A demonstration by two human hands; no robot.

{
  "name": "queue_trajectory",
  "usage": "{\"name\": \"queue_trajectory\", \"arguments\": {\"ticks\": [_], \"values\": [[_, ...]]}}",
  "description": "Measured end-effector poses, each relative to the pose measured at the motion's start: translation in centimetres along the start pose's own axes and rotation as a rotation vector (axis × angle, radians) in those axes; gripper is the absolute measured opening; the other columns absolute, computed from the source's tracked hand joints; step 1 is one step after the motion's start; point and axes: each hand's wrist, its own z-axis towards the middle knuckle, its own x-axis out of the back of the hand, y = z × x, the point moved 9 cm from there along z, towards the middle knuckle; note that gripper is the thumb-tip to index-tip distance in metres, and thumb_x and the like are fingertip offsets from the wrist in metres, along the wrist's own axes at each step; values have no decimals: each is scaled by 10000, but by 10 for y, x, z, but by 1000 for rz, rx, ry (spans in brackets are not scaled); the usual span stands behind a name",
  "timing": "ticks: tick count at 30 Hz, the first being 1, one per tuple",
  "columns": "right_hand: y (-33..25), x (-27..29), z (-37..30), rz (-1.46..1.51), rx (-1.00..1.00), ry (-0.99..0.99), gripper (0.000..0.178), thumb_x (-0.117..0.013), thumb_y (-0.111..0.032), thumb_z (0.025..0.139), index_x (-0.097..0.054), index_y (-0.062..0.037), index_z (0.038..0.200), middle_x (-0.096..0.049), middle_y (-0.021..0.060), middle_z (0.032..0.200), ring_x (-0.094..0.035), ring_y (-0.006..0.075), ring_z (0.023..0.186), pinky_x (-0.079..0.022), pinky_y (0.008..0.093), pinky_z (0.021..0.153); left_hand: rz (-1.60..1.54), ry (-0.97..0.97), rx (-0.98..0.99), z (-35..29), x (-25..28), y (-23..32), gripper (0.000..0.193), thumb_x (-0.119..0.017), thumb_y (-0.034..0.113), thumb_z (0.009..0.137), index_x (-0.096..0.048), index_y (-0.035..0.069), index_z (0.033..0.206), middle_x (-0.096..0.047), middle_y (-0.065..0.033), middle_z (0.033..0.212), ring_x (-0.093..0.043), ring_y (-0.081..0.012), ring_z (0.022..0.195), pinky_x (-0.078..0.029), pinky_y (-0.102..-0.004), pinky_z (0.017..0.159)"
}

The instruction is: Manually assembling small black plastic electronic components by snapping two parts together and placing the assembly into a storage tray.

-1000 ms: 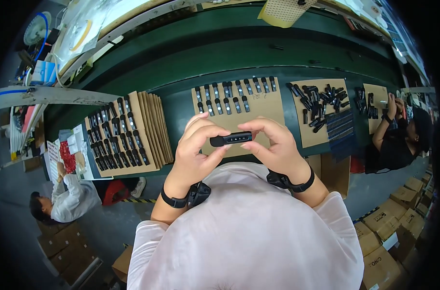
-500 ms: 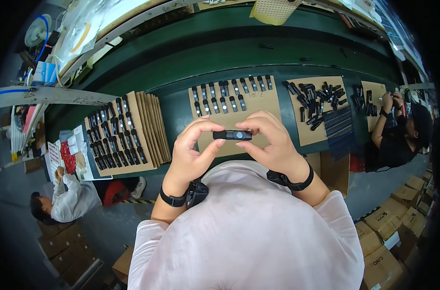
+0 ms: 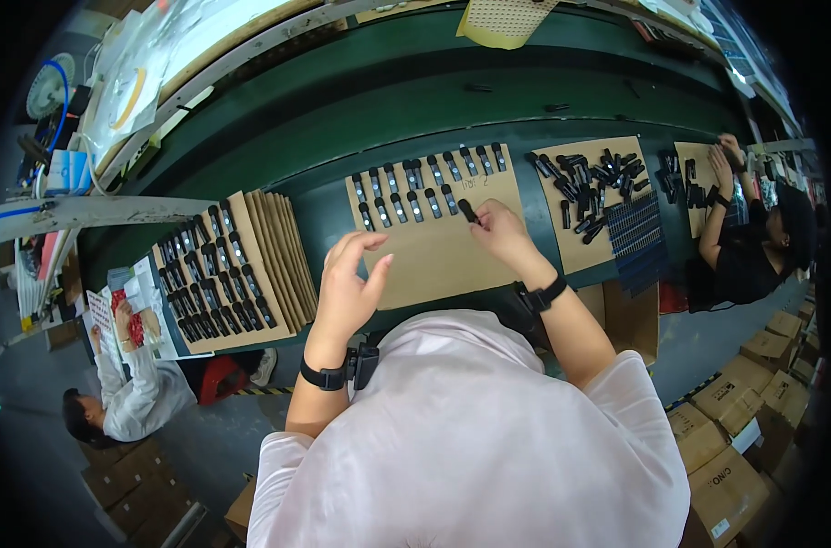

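partly hidden: black device (image 3: 467, 210) (in right hand (image 3: 503, 234))

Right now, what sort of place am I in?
Probably a factory workshop: small black devices in rows on a cardboard sheet, a long green bench, and piled cardboard boxes.

Slim black device (image 3: 468, 211), held tilted
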Motion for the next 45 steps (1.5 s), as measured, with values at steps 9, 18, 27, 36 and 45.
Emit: {"name": "queue_trajectory", "arguments": {"ticks": [9,18,27,36,45], "values": [[66,-26,42,-350,-279,6,238,-678,-234,799,-590,-29,880,-672,146,836,-656,335,813,-513,410,711,2,-25,164,-7,11,-54,206,-661,10,807,-619,-15,1006,-628,-146,974,-624,-277,899,-485,-339,815],[71,-33,57,-415,-304,24,283,-698,-256,801,-584,-49,958,-672,145,861,-650,341,859,-510,433,740,-9,-105,225,14,13,-81,187,-635,10,833,-620,-25,1016,-615,-135,992,-622,-232,918,-473,-310,840],[18,16,154,-473,-54,155,356,-697,-240,802,-571,-55,1079,-616,152,1021,-596,344,976,-494,421,849,-40,-66,250,36,23,-108,179,-636,7,836,-620,-18,1013,-616,-133,980,-618,-241,919,-471,-310,837],[22,-9,281,-635,27,178,379,-696,-225,809,-567,-106,1145,-550,165,1131,-534,375,1068,-477,453,880,-12,18,342,32,40,-142,167,-652,-5,816,-625,-20,979,-617,-156,929,-624,-283,861,-485,-334,787],[30,-28,287,-565,-50,22,283,-671,-183,832,-582,-96,1086,-577,137,1086,-573,335,1008,-492,429,830,-40,0,374,32,40,-144,164,-643,-5,829,-624,-14,991,-619,-144,945,-624,-263,871,-483,-322,801]]}}
